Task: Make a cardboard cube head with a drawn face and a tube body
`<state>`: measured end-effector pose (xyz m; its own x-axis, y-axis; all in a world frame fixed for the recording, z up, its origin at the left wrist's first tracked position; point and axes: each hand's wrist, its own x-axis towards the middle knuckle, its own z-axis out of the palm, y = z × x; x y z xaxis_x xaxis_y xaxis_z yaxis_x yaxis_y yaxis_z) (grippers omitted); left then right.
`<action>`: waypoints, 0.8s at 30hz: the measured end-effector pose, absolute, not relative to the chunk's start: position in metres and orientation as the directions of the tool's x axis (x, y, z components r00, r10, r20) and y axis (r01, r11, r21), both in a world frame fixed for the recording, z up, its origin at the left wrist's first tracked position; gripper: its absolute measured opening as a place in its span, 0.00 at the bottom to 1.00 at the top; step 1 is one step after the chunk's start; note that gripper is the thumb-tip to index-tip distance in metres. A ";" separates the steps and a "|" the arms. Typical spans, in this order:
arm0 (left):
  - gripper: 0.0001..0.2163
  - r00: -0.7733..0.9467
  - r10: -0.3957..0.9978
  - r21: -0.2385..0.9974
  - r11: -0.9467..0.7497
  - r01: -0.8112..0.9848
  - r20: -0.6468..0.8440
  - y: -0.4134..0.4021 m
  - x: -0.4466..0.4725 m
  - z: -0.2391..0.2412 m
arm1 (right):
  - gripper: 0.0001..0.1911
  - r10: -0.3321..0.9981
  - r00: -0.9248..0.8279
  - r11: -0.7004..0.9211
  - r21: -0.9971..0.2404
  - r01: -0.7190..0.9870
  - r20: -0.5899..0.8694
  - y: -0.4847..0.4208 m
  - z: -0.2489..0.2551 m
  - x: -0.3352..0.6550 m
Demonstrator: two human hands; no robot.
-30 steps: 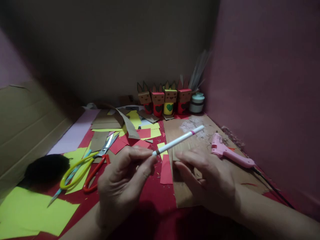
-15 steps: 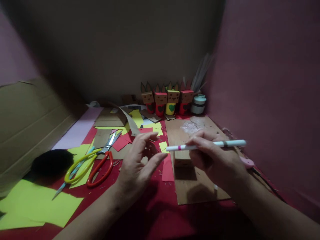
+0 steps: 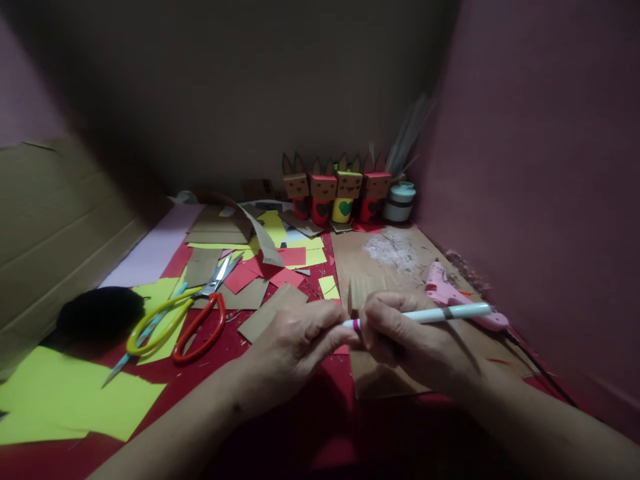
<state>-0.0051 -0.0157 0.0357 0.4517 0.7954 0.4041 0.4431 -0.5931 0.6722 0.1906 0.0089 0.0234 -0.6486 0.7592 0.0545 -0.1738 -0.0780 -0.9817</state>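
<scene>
A white marker pen [image 3: 430, 315] with a pink band lies almost level between both hands. My right hand [image 3: 410, 343] is wrapped round its middle. My left hand [image 3: 300, 343] pinches the pink-banded end with its fingertips. Both hands hover above a brown cardboard sheet [image 3: 395, 267] on the red table. A small brown cardboard piece [image 3: 367, 290] stands just beyond the hands.
A pink glue gun [image 3: 450, 297] lies right of the pen, its cord trailing right. Yellow-handled scissors [image 3: 160, 323] and red-handled scissors [image 3: 200, 320] lie left among red, yellow and brown paper scraps. Several paper figures [image 3: 335, 190] and a small jar [image 3: 399, 202] stand at the back. A black object [image 3: 97, 313] sits left.
The pen passed from my left hand to my right hand and turned end for end. My left hand, open a moment ago, now pinches the pen's pink-banded end.
</scene>
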 end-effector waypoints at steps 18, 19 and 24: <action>0.09 0.250 0.944 0.673 -0.328 0.663 0.215 0.033 -0.026 -0.006 | 0.26 0.711 -0.513 0.679 -0.660 0.323 0.481 0.057 0.040 0.239; 0.09 0.246 0.941 0.658 -0.338 0.673 0.232 0.034 -0.026 -0.011 | 0.30 0.699 -0.576 0.680 -0.643 0.352 0.424 0.060 0.035 0.241; 0.12 0.251 0.924 0.686 -0.382 0.620 0.287 0.032 -0.027 -0.014 | 0.29 0.695 -0.668 0.620 -0.693 0.369 0.266 0.066 0.022 0.244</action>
<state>-0.0266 0.0323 -0.0141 0.2513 0.9243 0.2873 0.6200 -0.3817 0.6856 0.2440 0.0656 0.0223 -0.6678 0.6952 0.2659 0.3691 0.6195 -0.6928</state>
